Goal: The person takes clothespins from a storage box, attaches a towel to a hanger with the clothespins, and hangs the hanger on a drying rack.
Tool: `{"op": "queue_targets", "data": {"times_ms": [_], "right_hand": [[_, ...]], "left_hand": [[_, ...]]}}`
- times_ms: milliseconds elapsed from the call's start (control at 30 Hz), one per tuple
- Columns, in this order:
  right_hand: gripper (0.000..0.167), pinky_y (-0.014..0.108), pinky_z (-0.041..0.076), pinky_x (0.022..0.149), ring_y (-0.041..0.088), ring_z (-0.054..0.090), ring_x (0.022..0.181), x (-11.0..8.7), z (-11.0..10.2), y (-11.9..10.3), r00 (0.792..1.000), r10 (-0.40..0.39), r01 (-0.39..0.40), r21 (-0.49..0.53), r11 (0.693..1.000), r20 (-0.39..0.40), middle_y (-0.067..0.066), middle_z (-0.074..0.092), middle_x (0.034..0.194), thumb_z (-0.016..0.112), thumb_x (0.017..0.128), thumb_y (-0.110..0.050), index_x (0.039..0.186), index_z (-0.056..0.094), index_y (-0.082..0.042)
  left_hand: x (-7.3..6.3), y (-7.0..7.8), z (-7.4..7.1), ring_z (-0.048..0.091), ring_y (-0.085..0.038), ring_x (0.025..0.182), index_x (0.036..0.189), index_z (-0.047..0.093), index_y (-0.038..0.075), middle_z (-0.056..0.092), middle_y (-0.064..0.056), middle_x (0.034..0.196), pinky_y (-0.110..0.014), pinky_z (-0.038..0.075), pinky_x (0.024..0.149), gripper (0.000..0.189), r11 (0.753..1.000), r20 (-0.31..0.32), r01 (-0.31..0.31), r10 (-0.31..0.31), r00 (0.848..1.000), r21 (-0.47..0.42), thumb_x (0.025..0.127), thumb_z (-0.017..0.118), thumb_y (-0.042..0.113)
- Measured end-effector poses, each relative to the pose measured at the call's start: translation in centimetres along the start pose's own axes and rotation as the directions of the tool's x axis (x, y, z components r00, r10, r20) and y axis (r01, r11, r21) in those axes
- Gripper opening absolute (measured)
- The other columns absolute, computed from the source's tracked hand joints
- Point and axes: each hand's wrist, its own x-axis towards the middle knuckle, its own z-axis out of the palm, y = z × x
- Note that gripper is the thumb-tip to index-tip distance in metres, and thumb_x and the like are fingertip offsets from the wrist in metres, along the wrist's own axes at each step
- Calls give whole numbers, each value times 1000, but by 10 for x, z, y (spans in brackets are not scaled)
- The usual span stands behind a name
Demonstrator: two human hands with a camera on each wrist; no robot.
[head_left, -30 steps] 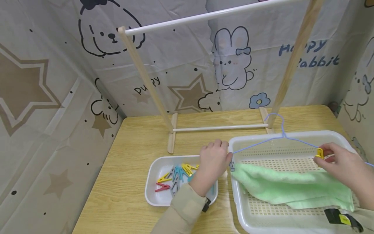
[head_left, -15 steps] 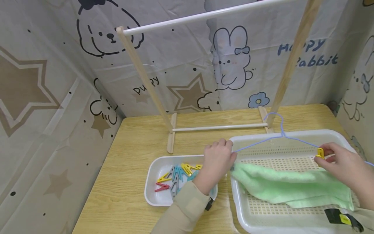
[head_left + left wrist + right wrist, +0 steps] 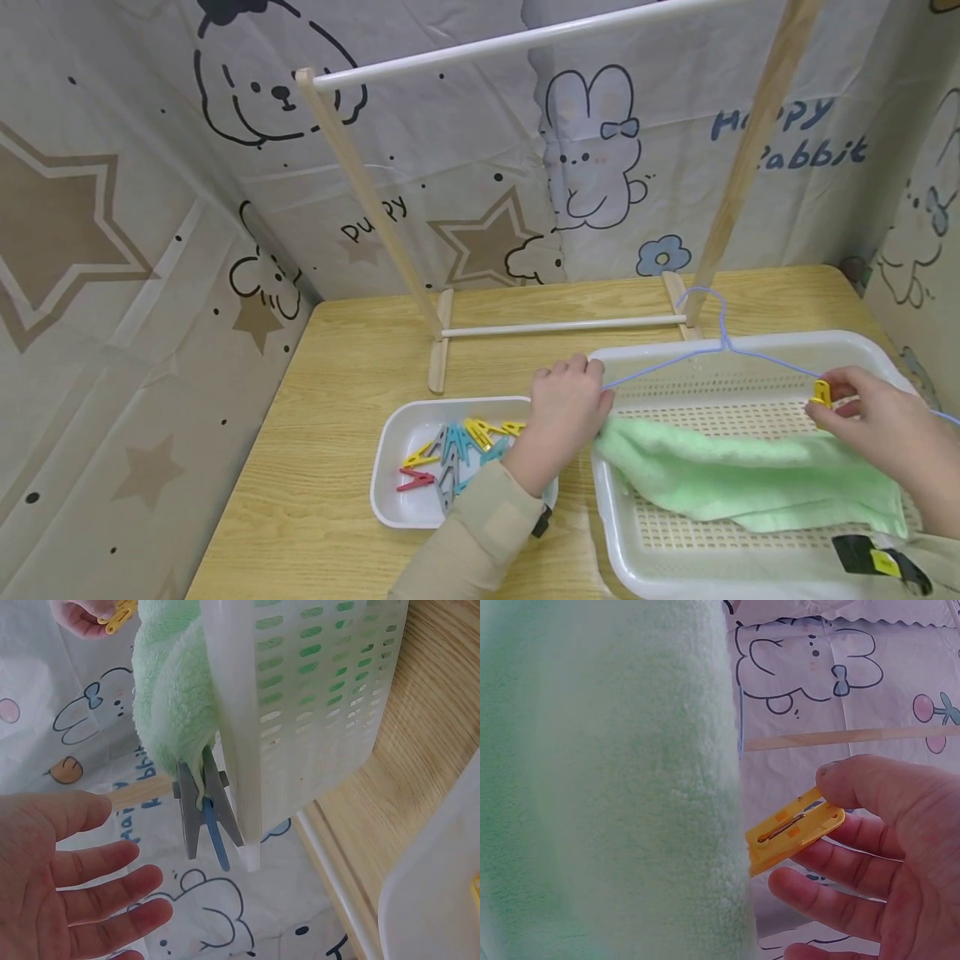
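A green towel [image 3: 742, 479] hangs from a blue wire hanger [image 3: 663, 364] at the white basket. A grey clothespin [image 3: 201, 802] clips one towel corner to the hanger's end. My left hand [image 3: 564, 412] is beside that corner; in the left wrist view its fingers are spread, apart from the clothespin. My right hand [image 3: 873, 417] pinches a yellow clothespin [image 3: 791, 832] between thumb and fingers. The far end of that clothespin meets the towel's edge in the right wrist view; whether it bites the cloth is hidden.
The white perforated basket [image 3: 611, 533] stands on the wooden table [image 3: 300, 467]. Left of it, a white tray [image 3: 386, 492] holds several coloured clothespins. Behind stands a wooden drying rack [image 3: 367, 187] with a white top bar [image 3: 487, 47], before a printed cloth backdrop [image 3: 480, 133].
My left hand has shifted a little to the right, over the hanger's left end and the grey clothespin in the head view. The right hand stays on the yellow clothespin.
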Motion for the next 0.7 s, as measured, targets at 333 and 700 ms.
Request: {"op": "queue_targets", "data": {"times_ms": [333, 700], "right_hand": [[40, 42, 46, 51, 41, 56, 73, -5, -7, -7, 1000, -12, 11, 11, 1000, 24, 33, 51, 93, 63, 82, -12, 104, 45, 16], [46, 46, 43, 54, 41, 55, 76, -5, -9, -1, 1000, -24, 24, -9, 1000, 19, 31, 53, 94, 61, 84, -24, 106, 45, 13]], "left_hand": [[3, 5, 1, 53, -9, 64, 92, 63, 16, 58, 5, 78, -21, 40, 53, 26, 1000, 36, -13, 14, 999, -16, 84, 57, 41], [9, 11, 0, 54, -9, 71, 101, 61, 18, 59, 6, 87, -22, 39, 63, 30, 1000, 133, -10, 12, 991, -10, 86, 53, 42]]}}
